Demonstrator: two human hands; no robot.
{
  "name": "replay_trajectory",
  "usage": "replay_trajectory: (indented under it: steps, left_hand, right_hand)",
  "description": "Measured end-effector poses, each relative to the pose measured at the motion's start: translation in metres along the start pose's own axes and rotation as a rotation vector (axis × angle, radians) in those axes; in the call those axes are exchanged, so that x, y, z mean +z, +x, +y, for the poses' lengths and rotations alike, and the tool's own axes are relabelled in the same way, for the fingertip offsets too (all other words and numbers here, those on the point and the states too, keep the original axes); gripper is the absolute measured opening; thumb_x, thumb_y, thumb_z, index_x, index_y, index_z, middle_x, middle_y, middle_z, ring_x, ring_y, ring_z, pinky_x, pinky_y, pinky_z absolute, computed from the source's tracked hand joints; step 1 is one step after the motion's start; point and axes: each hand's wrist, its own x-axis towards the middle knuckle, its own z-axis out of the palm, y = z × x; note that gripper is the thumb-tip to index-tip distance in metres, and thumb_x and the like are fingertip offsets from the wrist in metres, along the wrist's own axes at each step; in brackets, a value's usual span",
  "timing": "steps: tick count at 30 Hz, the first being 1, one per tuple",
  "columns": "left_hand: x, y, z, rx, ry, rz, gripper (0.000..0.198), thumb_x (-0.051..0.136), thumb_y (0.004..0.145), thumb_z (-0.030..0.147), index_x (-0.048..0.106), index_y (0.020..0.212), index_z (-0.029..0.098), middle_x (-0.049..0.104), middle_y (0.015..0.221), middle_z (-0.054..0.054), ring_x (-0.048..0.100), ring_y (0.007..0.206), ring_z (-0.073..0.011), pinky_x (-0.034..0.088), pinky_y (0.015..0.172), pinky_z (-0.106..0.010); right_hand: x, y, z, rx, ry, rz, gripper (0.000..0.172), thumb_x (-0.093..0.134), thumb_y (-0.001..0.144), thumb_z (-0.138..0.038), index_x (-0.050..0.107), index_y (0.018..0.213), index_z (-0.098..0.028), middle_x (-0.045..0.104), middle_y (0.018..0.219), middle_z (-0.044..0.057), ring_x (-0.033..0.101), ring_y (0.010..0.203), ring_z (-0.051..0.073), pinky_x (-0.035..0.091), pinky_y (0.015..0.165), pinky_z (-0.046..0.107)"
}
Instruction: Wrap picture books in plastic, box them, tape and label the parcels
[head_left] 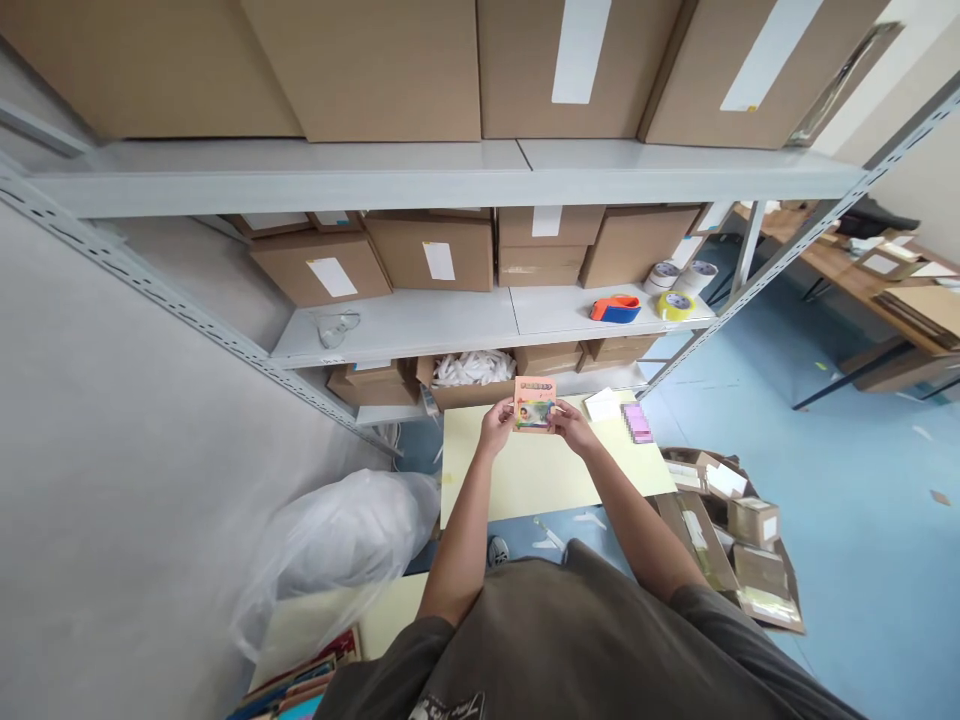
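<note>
Both hands hold a small pink-orange booklet with a coloured picture on its front, above a pale yellow table. My left hand grips its left edge, fingers closed on it. At the right edge, my right hand pinches it between thumb and fingers. Right of the hands, white papers lie on the table beside a row of purple packets.
A metal shelf with cardboard boxes stands ahead, bearing tape rolls and an orange-blue item. A translucent bag sits at left. Opened cartons lie on the floor at right.
</note>
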Motion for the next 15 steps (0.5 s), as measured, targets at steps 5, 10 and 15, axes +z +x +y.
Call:
replay_trajectory:
  steps: [5, 10, 15]
  left_hand:
    - [0.027, -0.015, 0.028, 0.097, 0.189, 0.066, 0.042, 0.086, 0.082, 0.037, 0.080, 0.121, 0.022, 0.076, 0.120, -0.012, 0.073, 0.103, -0.0255, 0.060, 0.091, -0.037]
    - [0.065, -0.034, 0.047, 0.159, 0.031, -0.081, 0.051, 0.076, 0.091, 0.049, 0.074, 0.135, 0.021, 0.078, 0.126, -0.011, 0.074, 0.114, -0.0277, 0.059, 0.101, -0.040]
    - [0.060, -0.032, 0.049, 0.078, -0.123, -0.019, 0.058, 0.080, 0.084, 0.056, 0.077, 0.125, 0.015, 0.081, 0.116, -0.013, 0.077, 0.105, -0.0303, 0.062, 0.095, -0.046]
  right_hand:
    - [-0.003, -0.004, -0.013, -0.141, -0.097, -0.040, 0.050, 0.085, 0.074, -0.045, 0.078, 0.122, -0.028, 0.082, 0.109, 0.006, 0.074, 0.100, 0.030, 0.059, 0.087, 0.045]
    - [-0.003, -0.010, -0.016, -0.319, -0.244, -0.147, 0.050, 0.082, 0.078, -0.043, 0.080, 0.127, -0.034, 0.072, 0.143, 0.005, 0.056, 0.143, 0.035, 0.052, 0.110, 0.048]
    - [-0.021, -0.002, -0.022, -0.317, -0.262, 0.046, 0.050, 0.079, 0.080, -0.046, 0.077, 0.128, -0.032, 0.071, 0.141, 0.007, 0.063, 0.130, 0.031, 0.051, 0.112, 0.052]
